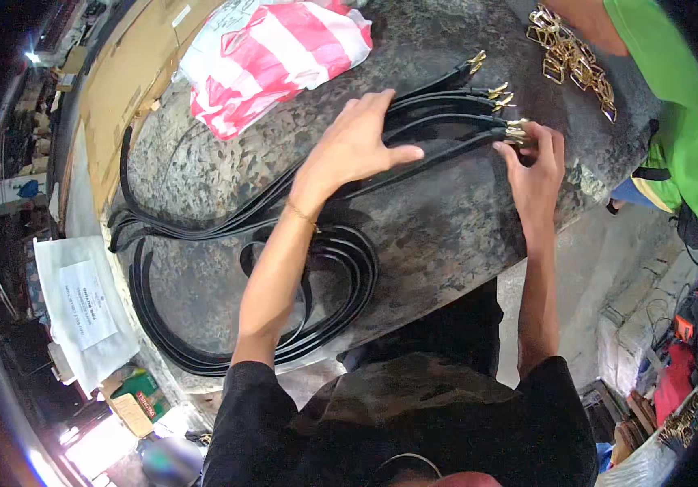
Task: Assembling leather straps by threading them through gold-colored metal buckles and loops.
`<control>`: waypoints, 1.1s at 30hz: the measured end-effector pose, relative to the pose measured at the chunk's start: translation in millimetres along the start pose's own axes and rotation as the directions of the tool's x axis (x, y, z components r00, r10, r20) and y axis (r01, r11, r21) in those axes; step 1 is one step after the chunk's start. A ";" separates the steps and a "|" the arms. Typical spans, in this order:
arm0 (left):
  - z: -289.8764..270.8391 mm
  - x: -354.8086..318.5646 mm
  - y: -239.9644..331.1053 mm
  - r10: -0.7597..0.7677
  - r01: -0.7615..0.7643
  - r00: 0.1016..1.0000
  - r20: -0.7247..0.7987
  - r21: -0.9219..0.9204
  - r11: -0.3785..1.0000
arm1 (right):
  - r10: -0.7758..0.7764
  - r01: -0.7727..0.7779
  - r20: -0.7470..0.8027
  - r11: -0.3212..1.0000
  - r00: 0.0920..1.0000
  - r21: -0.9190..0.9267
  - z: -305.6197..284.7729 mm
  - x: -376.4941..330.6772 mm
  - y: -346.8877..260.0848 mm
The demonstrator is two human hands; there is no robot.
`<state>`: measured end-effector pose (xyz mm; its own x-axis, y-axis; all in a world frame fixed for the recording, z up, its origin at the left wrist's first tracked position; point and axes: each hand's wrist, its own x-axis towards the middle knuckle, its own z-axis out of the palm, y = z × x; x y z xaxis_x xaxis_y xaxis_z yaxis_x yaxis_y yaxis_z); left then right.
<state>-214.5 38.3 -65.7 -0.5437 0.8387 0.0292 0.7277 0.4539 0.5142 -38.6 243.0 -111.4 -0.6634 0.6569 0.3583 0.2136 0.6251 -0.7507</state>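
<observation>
Several long black belts (pixel 228 226) with gold-coloured buckles (pixel 501 96) stretch across the table, their buckle ends toward the right. My right hand (pixel 537 158) is closed around the buckle end of the nearest belts, thumb and fingers pinching the metal; part of it is hidden by the fingers. Over the middle of the bundle, my left hand (pixel 353 142) lies palm down with its thumb stretched out and fingers extended. Whether it presses on the belts is hard to see. Below my left forearm, more black belts (pixel 365 272) lie in a loose coil near the table's front edge.
A pile of loose gold-coloured buckles (pixel 574 58) sits at the far right, beside another person's arm and green sleeve (pixel 665 57). A red-and-white striped plastic bag (pixel 276 61) rests at the back. A white sheet with a paper label (pixel 85 304) hangs at the table's left edge.
</observation>
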 end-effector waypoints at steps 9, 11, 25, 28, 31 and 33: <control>27.2 48.2 31.0 -0.020 0.017 0.997 -0.078 -0.045 0.999 | -0.129 0.137 0.108 0.988 0.986 -0.065 -3.6 16.3 9.9; 29.9 64.0 22.2 -0.054 0.040 0.993 -0.101 -0.140 0.989 | -0.144 0.155 0.176 0.986 0.974 -0.054 -3.6 22.0 7.2; 33.0 138.0 -17.5 -0.037 0.059 0.992 0.118 -0.180 0.982 | -0.142 0.136 0.135 0.989 0.981 0.056 4.7 30.9 17.2; 35.0 136.6 -12.6 -0.041 0.073 0.991 0.125 -0.265 0.962 | -0.151 0.143 0.142 0.988 0.978 0.066 4.9 31.1 17.6; 38.6 134.5 2.5 0.026 -0.018 0.997 0.067 -0.130 0.991 | -0.154 0.149 0.145 0.988 0.977 0.045 4.4 32.1 16.1; 40.4 135.3 9.3 0.019 -0.019 1.000 0.018 0.004 1.000 | -0.134 0.132 0.151 0.991 0.979 0.028 5.0 31.9 16.5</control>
<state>-264.4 168.2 -91.7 -0.5225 0.8523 0.0237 0.7395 0.4391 0.5103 -59.9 272.1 -115.1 -0.7866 0.4958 0.3681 0.1044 0.6943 -0.7120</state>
